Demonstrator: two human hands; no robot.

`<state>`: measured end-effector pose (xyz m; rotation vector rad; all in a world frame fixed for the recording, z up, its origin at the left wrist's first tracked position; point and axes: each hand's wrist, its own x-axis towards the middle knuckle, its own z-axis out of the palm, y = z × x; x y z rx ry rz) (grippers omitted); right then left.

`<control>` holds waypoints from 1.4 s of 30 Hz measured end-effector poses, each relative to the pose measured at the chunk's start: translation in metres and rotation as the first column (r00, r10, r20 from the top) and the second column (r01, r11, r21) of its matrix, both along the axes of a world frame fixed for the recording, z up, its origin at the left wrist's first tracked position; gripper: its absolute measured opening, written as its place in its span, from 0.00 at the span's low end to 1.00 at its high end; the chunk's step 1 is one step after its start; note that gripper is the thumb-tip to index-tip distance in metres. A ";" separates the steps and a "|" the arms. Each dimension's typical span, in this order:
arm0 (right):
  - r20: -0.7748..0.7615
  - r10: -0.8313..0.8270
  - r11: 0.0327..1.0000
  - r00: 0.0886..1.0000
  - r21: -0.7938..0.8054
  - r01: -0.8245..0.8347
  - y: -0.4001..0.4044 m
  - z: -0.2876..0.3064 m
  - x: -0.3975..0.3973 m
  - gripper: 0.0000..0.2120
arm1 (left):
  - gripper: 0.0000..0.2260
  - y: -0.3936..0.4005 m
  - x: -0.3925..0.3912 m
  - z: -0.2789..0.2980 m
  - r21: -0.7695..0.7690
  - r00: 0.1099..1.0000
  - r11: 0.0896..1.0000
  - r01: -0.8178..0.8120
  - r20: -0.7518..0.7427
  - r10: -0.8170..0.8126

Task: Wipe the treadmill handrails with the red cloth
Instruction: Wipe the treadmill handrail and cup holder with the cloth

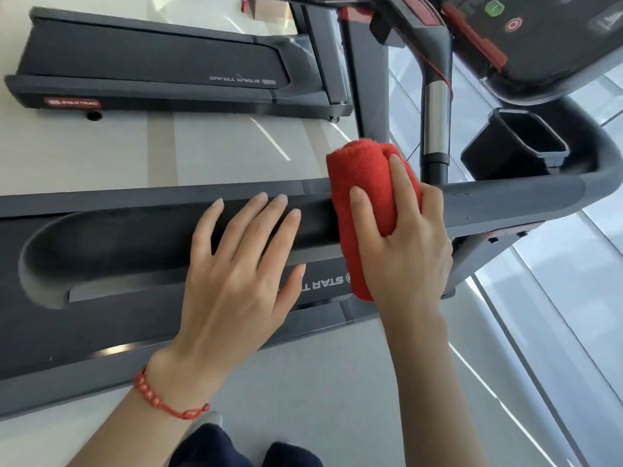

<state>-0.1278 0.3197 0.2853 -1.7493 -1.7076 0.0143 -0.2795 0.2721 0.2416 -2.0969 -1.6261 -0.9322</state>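
A dark grey treadmill handrail (505, 203) runs left to right across the middle of the view and ends in a rounded loop at the left. The red cloth (365, 183) is folded thick and draped over the rail near its middle. My right hand (404, 251) presses on the cloth, fingers wrapped over it and the rail. My left hand (236, 274) lies flat on the rail just left of the cloth, fingers spread, holding nothing. A red bead bracelet is on my left wrist.
The treadmill console (553, 35) with green and red buttons is at the top right, a black cup holder (515, 146) below it. An upright post with a silver grip (435, 123) stands behind the cloth. A second treadmill (151, 69) lies at the upper left.
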 end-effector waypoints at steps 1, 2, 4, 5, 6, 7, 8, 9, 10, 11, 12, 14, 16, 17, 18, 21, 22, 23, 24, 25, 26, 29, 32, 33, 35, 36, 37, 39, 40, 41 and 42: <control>0.000 -0.028 1.000 1.000 -0.006 0.028 0.003 0.000 0.007 0.28 | 0.17 0.001 0.003 -0.001 0.003 1.000 1.000 -0.022 -0.001 0.022; 0.010 -0.045 0.999 0.999 -0.002 0.045 0.005 0.000 0.010 0.28 | 0.17 0.002 0.005 -0.002 0.008 0.999 0.999 -0.039 -0.004 0.039; 0.047 -0.049 0.999 0.998 0.019 0.049 0.007 0.002 0.009 0.28 | 0.17 0.003 0.006 -0.005 0.018 0.998 0.998 -0.054 -0.024 0.054; 0.062 -0.038 0.999 0.997 0.029 0.036 0.006 0.002 0.005 0.28 | 0.18 0.004 0.006 -0.006 0.023 0.997 0.998 -0.059 -0.038 0.060; 0.074 -0.018 0.999 0.997 0.039 0.015 0.005 0.002 0.001 0.27 | 0.18 0.004 0.005 -0.007 0.028 0.996 0.997 -0.065 -0.053 0.067; 0.086 0.006 0.999 0.996 0.049 -0.010 0.004 0.001 -0.003 0.27 | 0.18 0.004 0.005 -0.007 0.032 0.995 0.997 -0.071 -0.064 0.073; 0.094 0.031 0.998 0.995 0.057 -0.036 0.004 0.000 -0.005 0.27 | 0.18 0.004 0.005 -0.008 0.034 0.994 0.997 -0.075 -0.072 0.077; 0.093 0.056 0.996 0.994 0.062 -0.062 0.004 0.000 -0.005 0.27 | 0.18 0.004 0.005 -0.008 0.034 0.994 0.996 -0.079 -0.076 0.081; 0.081 0.082 0.994 0.993 0.062 -0.087 0.005 -0.001 -0.003 0.27 | 0.18 0.004 0.005 -0.008 0.034 0.994 0.996 -0.082 -0.076 0.084; 0.065 0.103 0.993 0.993 0.058 -0.107 0.006 -0.001 0.001 0.27 | 0.18 0.004 0.006 -0.008 0.034 0.994 0.996 -0.084 -0.073 0.087; 0.051 0.111 0.992 0.993 0.057 -0.114 0.007 -0.001 0.006 0.27 | 0.18 0.004 0.006 -0.008 0.036 0.994 0.996 -0.086 -0.068 0.088; 0.023 0.073 0.996 0.997 0.055 -0.074 0.010 0.000 0.022 0.27 | 0.17 0.004 0.008 -0.008 0.039 0.994 0.995 -0.091 -0.060 0.093; -0.012 -0.006 1.000 1.000 0.026 0.007 0.016 0.001 0.038 0.28 | 0.17 0.005 0.011 -0.007 0.042 0.993 0.993 -0.108 -0.046 0.110; -0.017 -0.040 0.999 0.999 0.005 0.040 0.019 0.002 0.044 0.28 | 0.17 0.005 0.014 -0.006 0.044 0.992 0.992 -0.122 -0.034 0.124; -0.007 -0.052 0.999 0.999 -0.008 0.052 0.020 0.002 0.047 0.28 | 0.17 0.005 0.019 -0.005 0.047 0.990 0.990 -0.135 -0.022 0.136; 0.064 0.047 0.999 0.997 0.002 -0.047 0.017 0.004 0.042 0.28 | 0.17 0.007 0.040 0.000 0.049 0.992 0.991 -0.124 0.010 0.124; 0.081 0.089 0.996 0.993 0.012 -0.090 0.016 0.003 0.040 0.28 | 0.17 0.009 0.048 0.003 0.046 0.994 0.993 -0.108 0.013 0.107; 0.086 0.121 0.992 0.989 0.017 -0.123 0.015 0.002 0.041 0.28 | 0.17 0.012 0.056 0.004 0.039 0.996 0.995 -0.092 0.014 0.091; 0.075 0.144 0.989 0.987 0.017 -0.145 0.016 0.002 0.043 0.28 | 0.18 0.015 0.064 0.005 0.028 0.997 0.996 -0.080 0.011 0.080; 0.062 0.155 0.988 0.986 0.015 -0.156 0.019 0.001 0.048 0.28 | 0.19 0.017 0.070 0.005 0.011 0.997 0.997 -0.075 0.005 0.075; 0.054 0.153 0.988 0.987 0.020 -0.155 0.021 0.001 0.054 0.28 | 0.19 0.020 0.076 0.005 -0.008 0.997 0.997 -0.075 -0.002 0.075; 0.033 0.067 0.997 0.997 0.024 -0.068 0.030 0.002 0.079 0.28 | 0.21 0.025 0.087 -0.001 -0.049 0.993 0.992 -0.116 -0.039 0.114; 0.034 -0.008 1.000 0.999 0.005 0.008 0.037 0.001 0.092 0.28 | 0.21 0.027 0.088 -0.007 -0.055 0.986 0.988 -0.147 -0.084 0.142; 0.052 0.004 1.000 0.999 0.007 -0.004 0.036 0.001 0.090 0.28 | 0.21 0.027 0.088 -0.008 -0.052 0.985 0.987 -0.151 -0.098 0.145; 0.082 0.071 0.997 0.994 0.028 -0.074 0.032 -0.001 0.082 0.28 | 0.21 0.028 0.087 -0.008 -0.044 0.981 0.986 -0.162 -0.119 0.155; 0.092 0.112 0.993 0.989 0.039 -0.116 0.031 -0.002 0.079 0.28 | 0.21 0.028 0.087 -0.008 -0.041 0.978 0.985 -0.170 -0.128 0.164; 0.094 0.147 0.987 0.985 0.046 -0.152 0.031 -0.003 0.077 0.28 | 0.21 0.028 0.087 -0.008 -0.039 0.976 0.983 -0.178 -0.138 0.171; 0.065 0.185 0.980 0.981 0.061 -0.189 0.033 -0.005 0.080 0.28 | 0.21 0.028 0.087 -0.008 -0.037 0.973 0.982 -0.183 -0.152 0.176; 0.047 0.191 0.979 0.981 0.069 -0.193 0.034 -0.005 0.083 0.28 | 0.21 0.027 0.086 -0.008 -0.037 0.973 0.983 -0.182 -0.153 0.174; 0.037 0.187 0.979 0.982 0.077 -0.190 0.035 -0.005 0.087 0.28 | 0.21 0.027 0.085 -0.008 -0.037 0.973 0.983 -0.179 -0.153 0.171; 0.030 0.173 0.981 0.984 0.082 -0.175 0.036 -0.005 0.092 0.28 | 0.22 0.028 0.085 -0.008 -0.035 0.974 0.984 -0.173 -0.153 0.166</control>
